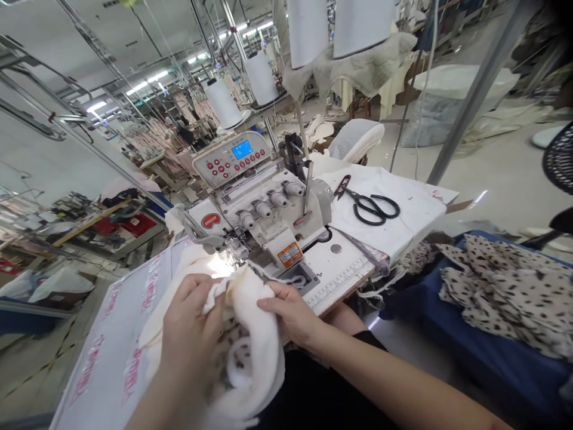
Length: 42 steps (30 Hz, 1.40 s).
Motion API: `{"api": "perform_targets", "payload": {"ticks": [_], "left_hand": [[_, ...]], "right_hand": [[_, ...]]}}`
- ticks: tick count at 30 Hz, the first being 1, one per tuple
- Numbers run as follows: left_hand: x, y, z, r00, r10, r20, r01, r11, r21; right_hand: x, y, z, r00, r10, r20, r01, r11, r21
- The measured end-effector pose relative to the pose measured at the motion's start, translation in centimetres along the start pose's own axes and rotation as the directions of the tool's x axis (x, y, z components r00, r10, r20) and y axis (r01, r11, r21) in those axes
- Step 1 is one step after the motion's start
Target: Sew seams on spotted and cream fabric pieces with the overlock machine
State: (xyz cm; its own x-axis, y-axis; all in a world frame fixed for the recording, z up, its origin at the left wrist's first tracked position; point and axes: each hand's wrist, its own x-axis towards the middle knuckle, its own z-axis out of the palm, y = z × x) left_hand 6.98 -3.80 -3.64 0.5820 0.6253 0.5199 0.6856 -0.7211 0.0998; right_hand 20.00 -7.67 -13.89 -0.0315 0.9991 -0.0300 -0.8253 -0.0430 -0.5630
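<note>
My left hand [190, 325] grips a fold of cream fleecy fabric [253, 334] in front of an overlock sewing machine [255, 203]. My right hand [286, 313] rests on the same fabric nearer the machine, its fingers pressing the top of the fold. The cloth runs up to the presser foot area, which the fabric partly hides. A spotted lining shows in the fold beneath the cream pile. The machine's blue display is lit.
Black-handled scissors [369, 206] lie on white paper [394, 209] behind the machine. A blue bin [474, 352] holds spotted fabric [505, 292] on the right. Large white thread cones [313, 30] stand overhead, and rows of hanging garments fill the workshop at the left.
</note>
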Motion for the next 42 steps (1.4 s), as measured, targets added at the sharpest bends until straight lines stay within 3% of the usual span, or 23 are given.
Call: {"api": "perform_targets", "payload": {"ticks": [4, 7, 9, 11, 15, 18, 24, 35, 37, 40, 42], "left_hand": [[-0.5, 0.2, 0.3, 0.999, 0.020, 0.048, -0.018, 0.999, -0.031], [-1.3, 0.2, 0.9, 0.988, 0.079, 0.130, -0.075, 0.997, -0.035], [-1.8, 0.1, 1.2, 0.980, 0.112, 0.162, -0.112, 0.994, -0.015], [-2.0, 0.2, 1.4, 0.978, 0.110, 0.175, -0.115, 0.993, 0.015], [-2.1, 0.7, 1.8, 0.975, 0.147, 0.166, -0.160, 0.985, 0.068], [-2.4, 0.8, 2.3, 0.958, 0.252, 0.140, -0.271, 0.951, 0.147], [-2.6, 0.6, 2.8, 0.928, 0.336, 0.164, -0.365, 0.906, 0.214], [0.6, -0.1, 3.1, 0.941, 0.237, 0.241, -0.307, 0.897, 0.319], [1.1, 0.0, 3.1, 0.942, 0.196, 0.272, -0.278, 0.909, 0.309], [0.9, 0.1, 2.7, 0.952, 0.112, 0.285, -0.182, 0.955, 0.235], [-0.1, -0.3, 1.8, 0.973, 0.074, 0.220, -0.114, 0.978, 0.173]], "right_hand": [[-0.2, 0.1, 0.7, 0.999, 0.030, 0.026, -0.035, 0.973, 0.227], [-0.6, 0.0, 0.5, 0.994, 0.058, 0.088, -0.080, 0.959, 0.272], [-1.0, 0.1, -0.1, 0.990, 0.095, 0.109, -0.113, 0.977, 0.179], [-1.5, 0.3, -0.7, 0.992, 0.058, 0.114, -0.053, 0.998, -0.044], [-2.5, 0.4, -1.6, 0.984, -0.056, 0.168, 0.126, 0.888, -0.442], [-3.2, 0.1, -1.4, 0.987, 0.015, 0.158, 0.070, 0.852, -0.519], [-3.7, -0.1, -1.2, 0.993, -0.032, 0.111, 0.096, 0.756, -0.648], [-0.3, -0.4, -1.0, 0.982, -0.147, 0.121, 0.183, 0.547, -0.817], [0.0, -0.5, -0.6, 0.990, -0.103, 0.096, 0.139, 0.635, -0.760], [-0.7, -0.7, -0.3, 0.984, 0.116, 0.132, -0.038, 0.874, -0.484], [-1.7, -0.9, -0.4, 0.948, 0.263, 0.177, -0.187, 0.914, -0.359]]}}
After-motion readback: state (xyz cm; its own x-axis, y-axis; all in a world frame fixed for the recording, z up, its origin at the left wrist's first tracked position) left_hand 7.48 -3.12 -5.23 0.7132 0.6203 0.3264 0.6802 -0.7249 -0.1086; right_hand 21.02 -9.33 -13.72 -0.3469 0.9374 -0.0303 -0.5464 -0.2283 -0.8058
